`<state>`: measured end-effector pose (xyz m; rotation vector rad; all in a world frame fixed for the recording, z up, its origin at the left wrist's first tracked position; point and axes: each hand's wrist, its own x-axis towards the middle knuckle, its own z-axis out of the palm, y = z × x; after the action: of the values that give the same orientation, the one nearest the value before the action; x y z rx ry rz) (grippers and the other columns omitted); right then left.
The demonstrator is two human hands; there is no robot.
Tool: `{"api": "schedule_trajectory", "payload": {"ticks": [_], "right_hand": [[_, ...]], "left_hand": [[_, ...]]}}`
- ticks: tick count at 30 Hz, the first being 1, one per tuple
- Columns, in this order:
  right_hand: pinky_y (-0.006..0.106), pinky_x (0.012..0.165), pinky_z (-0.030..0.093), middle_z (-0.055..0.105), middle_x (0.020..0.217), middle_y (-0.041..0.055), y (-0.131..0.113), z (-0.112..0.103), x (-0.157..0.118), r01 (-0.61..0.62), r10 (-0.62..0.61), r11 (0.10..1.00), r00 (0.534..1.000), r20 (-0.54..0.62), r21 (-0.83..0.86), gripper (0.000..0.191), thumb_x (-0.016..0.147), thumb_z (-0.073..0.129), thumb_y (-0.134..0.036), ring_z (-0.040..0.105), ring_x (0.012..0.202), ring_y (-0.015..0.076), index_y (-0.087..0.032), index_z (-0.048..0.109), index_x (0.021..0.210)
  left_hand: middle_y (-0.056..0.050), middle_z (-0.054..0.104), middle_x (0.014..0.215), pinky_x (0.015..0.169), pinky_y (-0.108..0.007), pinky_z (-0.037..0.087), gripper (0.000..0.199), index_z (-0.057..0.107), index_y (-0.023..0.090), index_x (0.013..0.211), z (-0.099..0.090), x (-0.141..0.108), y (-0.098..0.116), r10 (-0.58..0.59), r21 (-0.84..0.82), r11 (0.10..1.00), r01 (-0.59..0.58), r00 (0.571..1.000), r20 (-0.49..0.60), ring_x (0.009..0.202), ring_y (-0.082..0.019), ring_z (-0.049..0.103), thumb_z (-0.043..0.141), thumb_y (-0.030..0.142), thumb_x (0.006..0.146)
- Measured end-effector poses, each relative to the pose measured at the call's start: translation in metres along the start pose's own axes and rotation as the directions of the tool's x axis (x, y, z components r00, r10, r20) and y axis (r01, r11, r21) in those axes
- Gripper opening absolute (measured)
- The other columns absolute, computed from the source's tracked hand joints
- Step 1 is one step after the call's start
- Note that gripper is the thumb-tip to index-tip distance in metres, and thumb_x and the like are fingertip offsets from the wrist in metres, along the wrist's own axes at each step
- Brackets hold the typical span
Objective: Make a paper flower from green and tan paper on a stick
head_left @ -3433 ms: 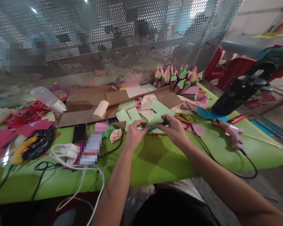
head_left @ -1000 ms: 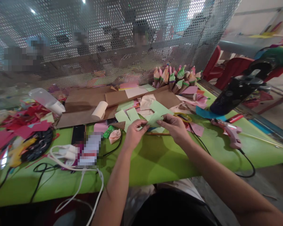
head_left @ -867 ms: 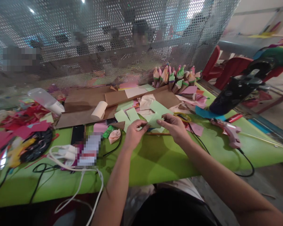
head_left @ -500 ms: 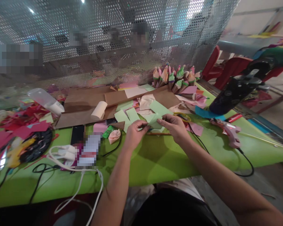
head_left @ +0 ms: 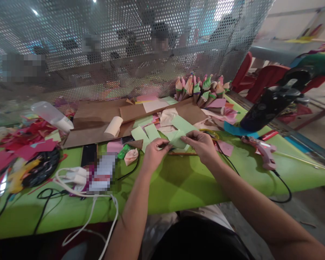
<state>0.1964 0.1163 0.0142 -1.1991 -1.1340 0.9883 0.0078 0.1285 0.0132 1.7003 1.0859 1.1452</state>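
Note:
Both hands hold a small piece of light green paper (head_left: 178,141) just above the near side of the paper pile. My left hand (head_left: 156,153) pinches its left edge between thumb and fingers. At the right edge, my right hand (head_left: 202,146) is closed on the same piece, thumb and forefinger together. Behind it lie more light green paper strips (head_left: 152,132) and a crumpled cream paper (head_left: 168,118). Left of my left hand rest a cream paper swirl (head_left: 131,157) and a shiny green wrapped bit (head_left: 124,151). Exactly how the held paper is folded I cannot make out.
A pink glue gun (head_left: 268,155) with a cord lies at the right, near a dark bottle (head_left: 268,108). Paper ice-cream cones (head_left: 203,88) stand at the back. White cables (head_left: 76,176), a phone (head_left: 89,156) and a yellow glue gun (head_left: 24,173) occupy the left.
My right hand has shifted very slightly on the green paper, and the paper's angle differs a little. My left hand looks unmoved.

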Motion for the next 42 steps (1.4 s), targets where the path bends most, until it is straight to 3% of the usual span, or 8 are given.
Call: {"api": "schedule_trajectory", "payload": {"ticks": [17,23,28,31,33,35,38,42], "right_hand": [[0.03,0.064,0.04,0.058,0.072,0.0,0.0,0.001,-0.001,-0.008,0.006,1.0,0.995,0.101,0.024,0.046,0.062,0.081,-0.058,0.051,0.069,0.0168,-0.021,0.069,0.086],[0.03,0.067,0.038,0.05,0.067,-0.002,0.006,0.003,0.002,0.129,-0.119,0.989,0.985,0.128,-0.067,0.034,0.066,0.079,-0.048,0.047,0.069,0.0158,-0.021,0.058,0.06],[0.031,0.067,0.039,0.052,0.065,-0.002,0.004,0.002,0.003,0.092,-0.089,0.995,0.991,0.1,-0.025,0.036,0.062,0.082,-0.048,0.048,0.068,0.0158,-0.022,0.058,0.058],[0.031,0.07,0.043,0.065,0.082,0.0023,-0.005,-0.013,0.009,0.151,-0.146,0.985,0.988,-0.059,0.085,0.033,0.068,0.079,-0.052,0.056,0.077,0.0183,-0.023,0.069,0.08],[0.031,0.072,0.044,0.068,0.093,0.0036,-0.011,-0.025,0.014,0.306,-0.261,0.944,0.921,-0.289,0.124,0.032,0.075,0.074,-0.052,0.057,0.082,0.0182,-0.025,0.07,0.092],[0.03,0.07,0.044,0.066,0.089,0.0022,-0.013,-0.032,0.018,0.35,-0.292,0.931,0.885,-0.362,0.106,0.033,0.076,0.073,-0.053,0.056,0.079,0.0171,-0.026,0.069,0.092],[0.029,0.066,0.044,0.064,0.078,0.0012,-0.006,-0.023,0.017,0.181,-0.177,0.983,0.98,-0.094,0.038,0.039,0.071,0.073,-0.06,0.055,0.074,0.0173,-0.024,0.068,0.083],[0.027,0.056,0.04,0.058,0.064,-0.0021,0.007,0.002,0.011,0.118,-0.116,0.993,0.988,0.102,-0.014,0.045,0.059,0.082,-0.061,0.05,0.061,0.0147,-0.021,0.067,0.075]], "left_hand": [[-0.004,0.072,0.082,0.072,-0.028,0.049,0.031,0.074,0.017,0.082,-0.002,0.001,-0.004,-0.079,-0.062,0.995,0.075,0.995,-0.059,0.075,-0.017,0.063,0.076,0.047,0.076],[-0.003,0.072,0.082,0.073,-0.027,0.051,0.031,0.074,0.018,0.086,0.0,0.001,-0.005,-0.091,-0.102,0.991,0.085,0.995,-0.052,0.076,-0.016,0.063,0.079,0.046,0.073],[-0.003,0.073,0.083,0.071,-0.026,0.05,0.034,0.075,0.017,0.092,0.0,0.002,-0.008,-0.123,-0.138,0.983,0.122,0.992,0.001,0.073,-0.015,0.062,0.081,0.043,0.071],[-0.003,0.073,0.083,0.071,-0.026,0.049,0.03,0.075,0.017,0.089,-0.002,0.004,-0.011,-0.096,-0.1,0.991,0.091,0.994,-0.05,0.074,-0.015,0.063,0.078,0.043,0.073],[-0.003,0.072,0.083,0.072,-0.026,0.049,0.029,0.075,0.018,0.087,-0.003,0.005,-0.013,-0.07,-0.074,0.995,0.064,0.994,-0.079,0.076,-0.016,0.063,0.077,0.044,0.074],[-0.003,0.072,0.082,0.072,-0.026,0.049,0.03,0.075,0.018,0.085,-0.003,0.006,-0.014,-0.053,-0.059,0.997,0.048,0.995,-0.089,0.075,-0.015,0.062,0.076,0.045,0.074],[-0.002,0.071,0.078,0.071,-0.026,0.048,0.031,0.075,0.017,0.085,-0.003,0.007,-0.014,-0.046,-0.045,0.998,0.042,0.995,-0.085,0.072,-0.014,0.061,0.075,0.047,0.074],[0.0,0.069,0.074,0.065,-0.025,0.046,0.031,0.076,0.018,0.087,-0.004,0.007,-0.012,-0.039,-0.05,0.998,0.035,0.997,-0.065,0.065,-0.013,0.057,0.076,0.047,0.074]]}}
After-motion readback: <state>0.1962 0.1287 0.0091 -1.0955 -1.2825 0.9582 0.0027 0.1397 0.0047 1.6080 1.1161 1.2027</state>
